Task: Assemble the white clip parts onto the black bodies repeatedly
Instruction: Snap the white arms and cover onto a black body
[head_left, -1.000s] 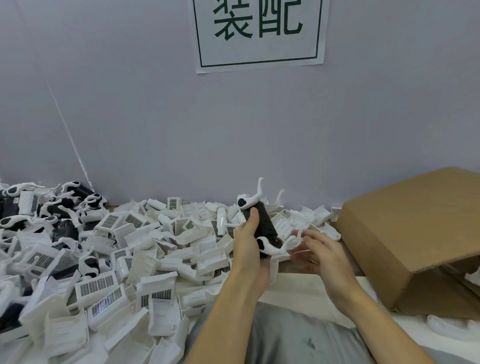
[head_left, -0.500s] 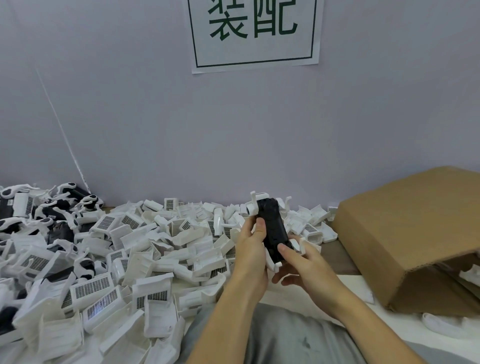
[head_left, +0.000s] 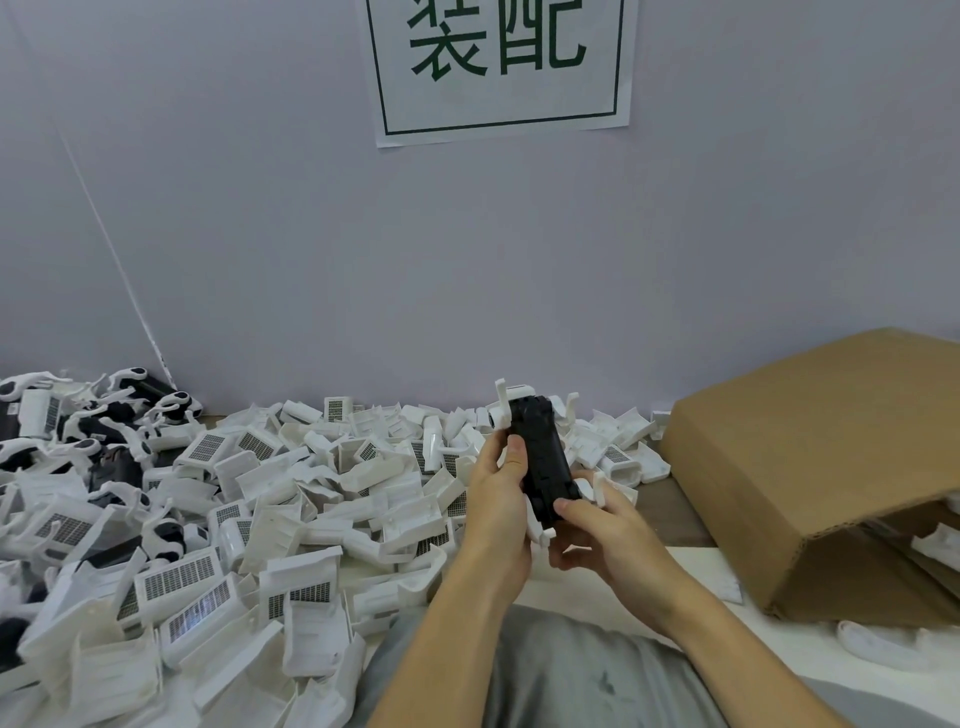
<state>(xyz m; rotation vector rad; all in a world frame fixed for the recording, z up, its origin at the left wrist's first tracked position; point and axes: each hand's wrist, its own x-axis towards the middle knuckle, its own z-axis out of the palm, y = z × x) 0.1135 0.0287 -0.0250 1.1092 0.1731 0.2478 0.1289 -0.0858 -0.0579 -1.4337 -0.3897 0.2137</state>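
Black body: you hold the black body (head_left: 540, 457) upright between both hands, in front of your chest, so both ends are open to your fingers; that looks like a grip chosen for seating clips.
Left hand: your left hand (head_left: 498, 499) wraps the body's left edge, thumb (head_left: 515, 451) pressed flat on its front face, fingers curled behind it. It acts as the brace.
Right hand: your right hand (head_left: 605, 530) grips the lower end, thumb on the front near the bottom, fingers curled underneath. It seems to be pressing or checking the lower clip.
White clips: white clip parts (head_left: 506, 410) stick out at the top of the body, above your left thumb, and more show at the bottom (head_left: 597, 486) beside your right fingers. You cannot tell whether each is fully snapped home.
Loose pile: the loose white parts (head_left: 291, 493) lie to the left of your left hand, within easy reach for the next pick.
Finished pile: black-and-white units (head_left: 104, 441) sit further left.
Box: a cardboard box (head_left: 810, 452) lies to the right of your right hand.
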